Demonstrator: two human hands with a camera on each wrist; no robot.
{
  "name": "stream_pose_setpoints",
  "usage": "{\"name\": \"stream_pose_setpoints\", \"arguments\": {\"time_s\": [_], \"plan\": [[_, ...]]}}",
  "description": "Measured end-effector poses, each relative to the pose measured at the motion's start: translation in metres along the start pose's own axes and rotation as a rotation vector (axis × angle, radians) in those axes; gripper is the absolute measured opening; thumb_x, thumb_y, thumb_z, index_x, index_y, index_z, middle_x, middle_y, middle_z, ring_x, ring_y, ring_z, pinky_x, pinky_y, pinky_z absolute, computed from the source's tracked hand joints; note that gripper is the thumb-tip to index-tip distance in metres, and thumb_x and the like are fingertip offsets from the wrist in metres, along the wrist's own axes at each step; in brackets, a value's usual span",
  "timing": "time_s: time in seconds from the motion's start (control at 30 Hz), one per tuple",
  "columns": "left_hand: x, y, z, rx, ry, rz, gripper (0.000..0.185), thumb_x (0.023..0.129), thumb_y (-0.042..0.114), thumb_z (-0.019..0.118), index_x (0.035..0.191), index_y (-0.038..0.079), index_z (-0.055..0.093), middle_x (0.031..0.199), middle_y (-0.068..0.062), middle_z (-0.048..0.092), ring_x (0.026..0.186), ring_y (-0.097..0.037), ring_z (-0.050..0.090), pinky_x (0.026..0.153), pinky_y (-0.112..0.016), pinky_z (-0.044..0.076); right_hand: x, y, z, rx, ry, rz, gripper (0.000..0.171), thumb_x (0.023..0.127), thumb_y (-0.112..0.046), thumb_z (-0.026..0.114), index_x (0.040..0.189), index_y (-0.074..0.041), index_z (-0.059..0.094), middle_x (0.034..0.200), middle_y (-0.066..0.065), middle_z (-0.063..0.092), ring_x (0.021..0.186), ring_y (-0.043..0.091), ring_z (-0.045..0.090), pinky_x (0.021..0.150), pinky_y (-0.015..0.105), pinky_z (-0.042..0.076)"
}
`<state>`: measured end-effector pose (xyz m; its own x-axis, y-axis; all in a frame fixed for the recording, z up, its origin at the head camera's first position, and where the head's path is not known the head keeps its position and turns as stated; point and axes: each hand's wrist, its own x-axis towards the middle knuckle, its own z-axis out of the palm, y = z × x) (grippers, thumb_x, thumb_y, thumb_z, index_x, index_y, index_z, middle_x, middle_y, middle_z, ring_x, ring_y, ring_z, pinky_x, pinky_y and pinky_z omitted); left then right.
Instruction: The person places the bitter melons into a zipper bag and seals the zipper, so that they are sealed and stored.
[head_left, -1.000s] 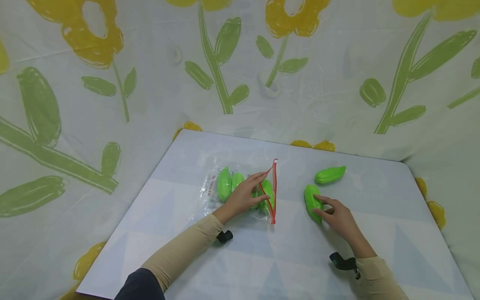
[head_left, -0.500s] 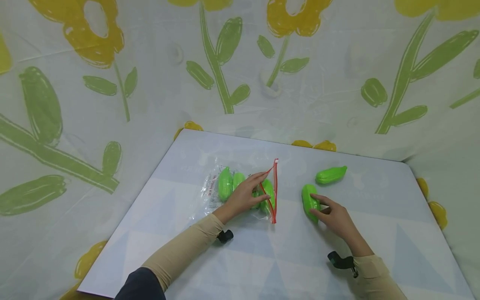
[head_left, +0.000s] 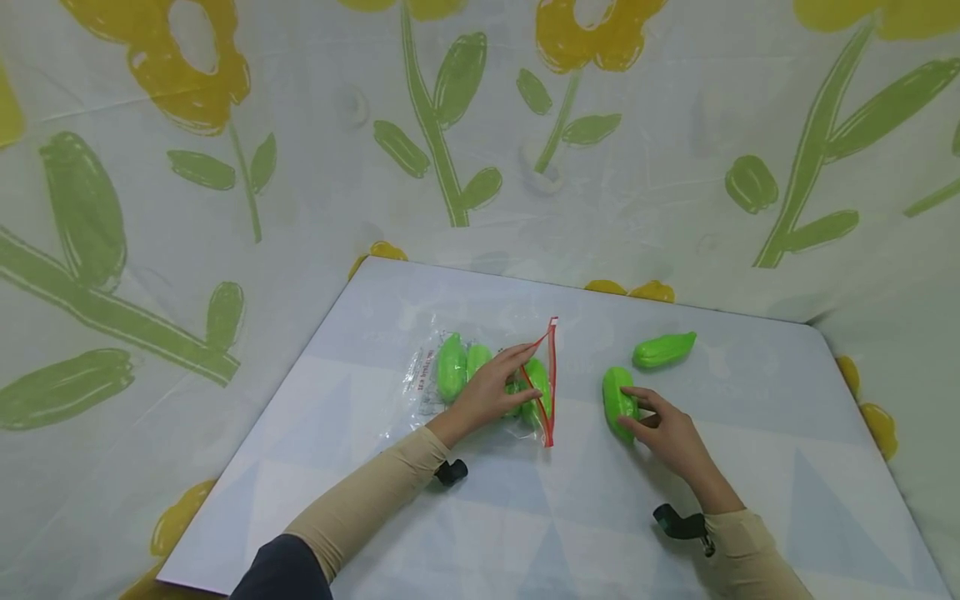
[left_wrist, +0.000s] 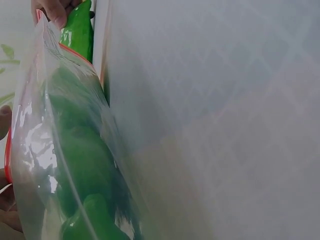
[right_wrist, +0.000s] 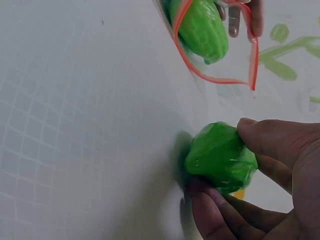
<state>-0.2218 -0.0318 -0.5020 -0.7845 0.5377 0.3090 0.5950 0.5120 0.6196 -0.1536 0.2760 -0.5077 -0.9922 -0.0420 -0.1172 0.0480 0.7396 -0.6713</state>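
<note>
On the desk, a clear bag containing green gourds lies with its red rim parted by the left hand, its thumb and fingers spread. Apart from the mouth, the right hand pinches a loose gourd; another gourd lies just beyond. Should the left fingers relax, the limp mouth could collapse; too light a pinch might let the glossy gourd slip; tilting the bag could spill its contents.
</note>
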Motion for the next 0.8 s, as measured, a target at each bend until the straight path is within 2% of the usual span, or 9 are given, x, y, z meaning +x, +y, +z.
{"name": "stream_pose_setpoints", "arguments": {"time_s": [0.2, 0.37, 0.6, 0.8], "plan": [[-0.0003, 0.0019, -0.0015, 0.006, -0.001, -0.008, 0.076, 0.083, 0.042, 0.066, 0.146, 0.022, 0.029, 0.147, 0.005, 0.033, 0.109, -0.011, 0.053, 0.083, -0.018, 0.048, 0.0004, 0.0006, 0.0027, 0.013, 0.018, -0.007, 0.06, 0.083, -0.049, 0.064, 0.135, -0.026, 0.045, 0.129, 0.023, 0.051, 0.093, 0.028, 0.061, 0.056, 0.028, 0.047], [-0.0004, 0.0021, -0.0018, 0.015, -0.002, -0.012, 0.076, 0.083, 0.041, 0.067, 0.146, 0.018, 0.031, 0.147, 0.004, 0.033, 0.105, -0.01, 0.056, 0.083, -0.019, 0.048, -0.0005, 0.0003, 0.0051, 0.033, 0.03, -0.014, 0.06, 0.082, -0.051, 0.063, 0.134, -0.027, 0.045, 0.129, 0.022, 0.052, 0.092, 0.027, 0.061, 0.057, 0.028, 0.047], [-0.001, 0.002, -0.0022, 0.019, -0.003, -0.022, 0.076, 0.083, 0.042, 0.067, 0.146, 0.021, 0.03, 0.147, 0.005, 0.033, 0.108, -0.011, 0.055, 0.084, -0.018, 0.048, -0.0016, -0.0014, 0.0065, 0.034, 0.057, -0.057, 0.058, 0.083, -0.049, 0.063, 0.134, -0.027, 0.046, 0.128, 0.02, 0.053, 0.086, 0.024, 0.061, 0.055, 0.03, 0.047], [-0.0004, 0.0007, -0.0015, 0.028, -0.001, -0.018, 0.076, 0.083, 0.043, 0.066, 0.145, 0.016, 0.033, 0.147, 0.001, 0.035, 0.11, -0.012, 0.053, 0.084, -0.02, 0.049, -0.0021, -0.0021, 0.0065, 0.053, 0.059, -0.064, 0.058, 0.083, -0.051, 0.063, 0.134, -0.029, 0.047, 0.127, 0.02, 0.053, 0.087, 0.025, 0.061, 0.055, 0.03, 0.047]]}}
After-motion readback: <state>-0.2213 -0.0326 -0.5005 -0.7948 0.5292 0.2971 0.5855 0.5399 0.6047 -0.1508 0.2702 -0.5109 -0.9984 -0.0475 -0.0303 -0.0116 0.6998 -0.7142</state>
